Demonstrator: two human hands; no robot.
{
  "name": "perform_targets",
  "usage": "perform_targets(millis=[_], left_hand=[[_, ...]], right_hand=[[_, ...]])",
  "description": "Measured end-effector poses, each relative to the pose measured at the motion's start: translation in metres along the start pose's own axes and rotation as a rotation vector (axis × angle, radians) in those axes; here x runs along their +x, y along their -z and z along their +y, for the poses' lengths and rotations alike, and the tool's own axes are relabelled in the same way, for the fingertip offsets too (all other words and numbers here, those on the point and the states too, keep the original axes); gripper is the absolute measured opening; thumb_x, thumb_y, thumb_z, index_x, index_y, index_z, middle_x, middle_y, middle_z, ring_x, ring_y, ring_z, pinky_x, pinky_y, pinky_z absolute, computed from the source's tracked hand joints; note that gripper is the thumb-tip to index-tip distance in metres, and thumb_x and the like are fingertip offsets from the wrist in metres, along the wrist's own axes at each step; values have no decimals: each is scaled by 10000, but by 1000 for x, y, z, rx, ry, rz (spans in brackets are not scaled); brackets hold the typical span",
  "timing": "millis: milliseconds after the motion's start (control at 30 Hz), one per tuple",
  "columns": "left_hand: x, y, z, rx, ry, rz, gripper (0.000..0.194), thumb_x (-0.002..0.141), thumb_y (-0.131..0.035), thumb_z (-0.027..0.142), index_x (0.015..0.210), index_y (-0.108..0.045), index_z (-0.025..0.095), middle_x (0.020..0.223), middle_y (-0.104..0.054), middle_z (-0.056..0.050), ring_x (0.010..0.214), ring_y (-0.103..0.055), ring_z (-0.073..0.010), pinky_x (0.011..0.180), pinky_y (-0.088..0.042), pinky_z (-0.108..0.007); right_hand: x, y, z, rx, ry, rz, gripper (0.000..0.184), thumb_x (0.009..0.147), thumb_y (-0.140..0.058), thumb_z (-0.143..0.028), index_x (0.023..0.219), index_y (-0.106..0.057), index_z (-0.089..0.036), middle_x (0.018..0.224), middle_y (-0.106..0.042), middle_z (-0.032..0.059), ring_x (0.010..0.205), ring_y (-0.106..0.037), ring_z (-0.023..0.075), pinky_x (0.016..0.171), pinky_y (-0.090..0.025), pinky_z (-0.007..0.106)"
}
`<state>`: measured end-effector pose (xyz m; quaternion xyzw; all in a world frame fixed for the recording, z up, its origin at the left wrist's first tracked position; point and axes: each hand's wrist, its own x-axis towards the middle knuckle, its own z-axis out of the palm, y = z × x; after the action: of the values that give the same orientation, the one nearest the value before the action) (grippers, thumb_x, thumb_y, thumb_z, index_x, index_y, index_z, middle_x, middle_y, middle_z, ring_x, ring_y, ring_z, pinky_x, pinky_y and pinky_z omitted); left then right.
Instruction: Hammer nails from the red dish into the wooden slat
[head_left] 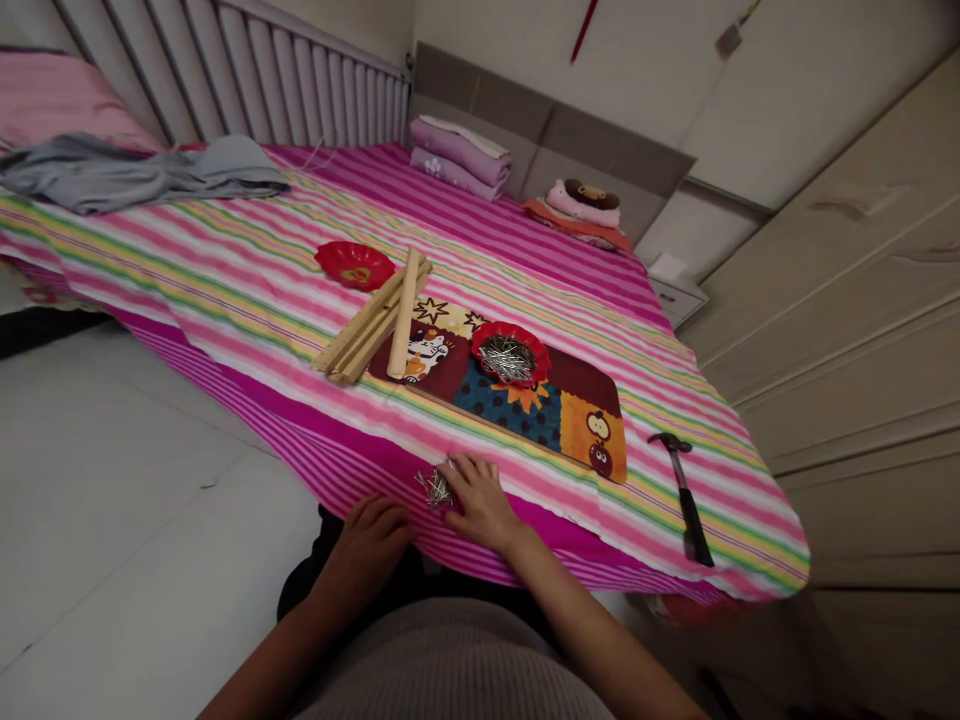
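Observation:
A small loose pile of silver nails (pixel 433 487) lies on the magenta edge of the bed in front of me. My right hand (pixel 480 500) rests just right of it, fingers bent a little and apart, the fingertips touching the nails' right side. At the bed's edge, left of the pile, lies my left hand (pixel 377 535), its fingers stretched out over the cloth with nothing visible in them. A red scalloped dish (pixel 541 350) full of nails stands on a colourful patterned board (pixel 510 415) beyond. Several wooden strips (pixel 375 325) lie across the board's left end.
Behind the strips is a second red dish (pixel 352 263). A claw hammer (pixel 688 500) lies at the right on the striped bedsheet (pixel 225 260). Grey clothing (pixel 150 172), folded purple bedding (pixel 461 155) and a plush toy (pixel 589 195) are farther back.

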<state>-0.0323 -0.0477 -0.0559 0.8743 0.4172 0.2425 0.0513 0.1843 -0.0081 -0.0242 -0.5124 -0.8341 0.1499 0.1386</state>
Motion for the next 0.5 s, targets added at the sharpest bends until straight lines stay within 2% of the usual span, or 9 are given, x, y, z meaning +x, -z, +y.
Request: perform_targets(millis=[133, 233, 400, 500], left_hand=[[0, 5, -2, -51, 5, 59, 177, 835, -506, 178, 902, -651, 253, 957, -657, -6, 1018, -509, -181, 1007, -290, -384], [0, 3, -2, -63, 16, 109, 208, 847, -468, 175, 883, -657, 253, 917, -655, -12, 992, -511, -180, 989, -298, -379], [-4, -10, -9, -70, 39, 197, 265, 855, -410, 184, 813, -665, 244, 851, -650, -33, 960, -516, -197, 964, -313, -402], [-7, -15, -17, -46, -23, 169, 268, 860, -406, 204, 836, -666, 267, 854, -655, -17, 939, -525, -193, 940, -322, -382]], right_hand=[[11, -4, 2, -91, 60, -104, 724, 698, -675, -321, 1361, -400, -228, 1405, -376, 142, 1232, -284, 314, 968, -238, 471], [16, -5, 2, -136, 110, -138, 705, 726, -659, -388, 1360, -390, -235, 1387, -375, 147, 1203, -302, 320, 939, -266, 475], [23, -17, 3, -182, 164, -90, 579, 789, -590, -454, 1300, -438, -230, 1302, -435, 135, 1110, -363, 305, 882, -319, 462], [26, -30, 2, -206, 188, -30, 495, 810, -558, -464, 1226, -495, -202, 1211, -485, 127, 1025, -400, 286, 830, -352, 429]])
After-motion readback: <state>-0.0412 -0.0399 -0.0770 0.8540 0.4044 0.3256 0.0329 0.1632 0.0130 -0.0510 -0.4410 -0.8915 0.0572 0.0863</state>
